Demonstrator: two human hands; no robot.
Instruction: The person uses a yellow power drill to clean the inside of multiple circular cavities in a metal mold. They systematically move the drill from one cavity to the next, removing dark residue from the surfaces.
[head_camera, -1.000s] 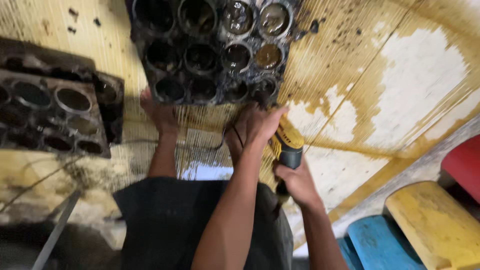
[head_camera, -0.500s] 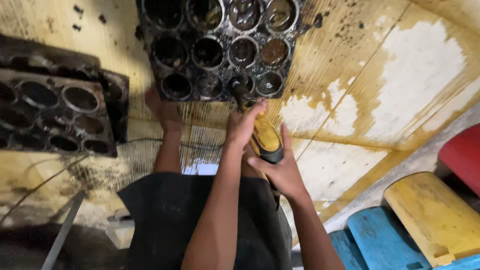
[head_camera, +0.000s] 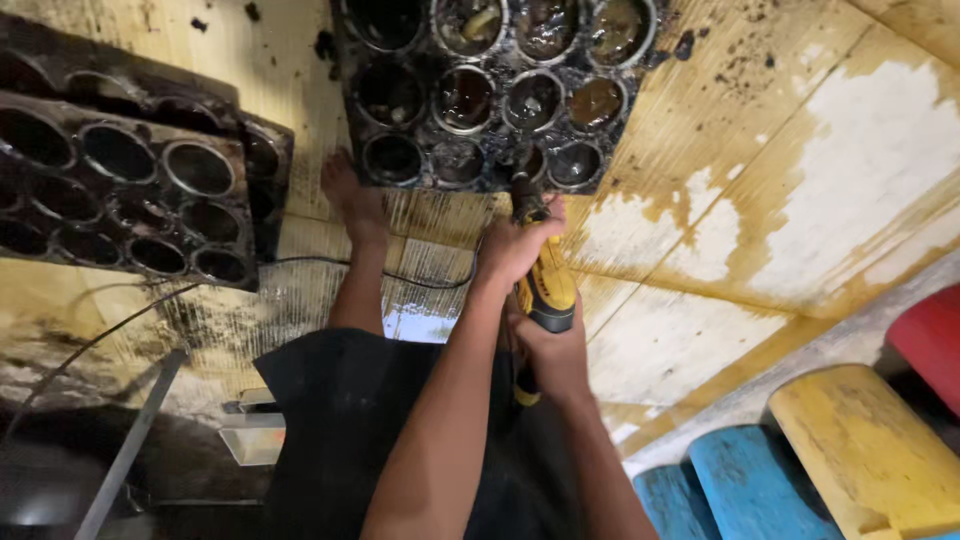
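A black, greasy metal block (head_camera: 436, 128) with several round bores lies on the stained yellow floor ahead of me. Both hands hold a yellow and black power tool (head_camera: 548, 290) that points at the block's near edge. My left hand (head_camera: 512, 248) grips the tool's front, close to the tip, which touches the block by a lower bore. Behind it, my right hand (head_camera: 553, 352) wraps the rear of the body. My bare foot (head_camera: 350, 195) rests just left of the tool, against the block's near edge.
A second dark block with round bores (head_camera: 120, 190) lies at the left. A thin black cable (head_camera: 400, 275) crosses the floor by my leg. Blue (head_camera: 730, 480), yellow (head_camera: 860, 450) and red (head_camera: 925, 340) stools stand at the lower right. A metal bar (head_camera: 130, 440) lies lower left.
Both hands have pushed the tool forward, so its tip now meets the block's near edge. The left hand has shifted from beside the tool onto its front.
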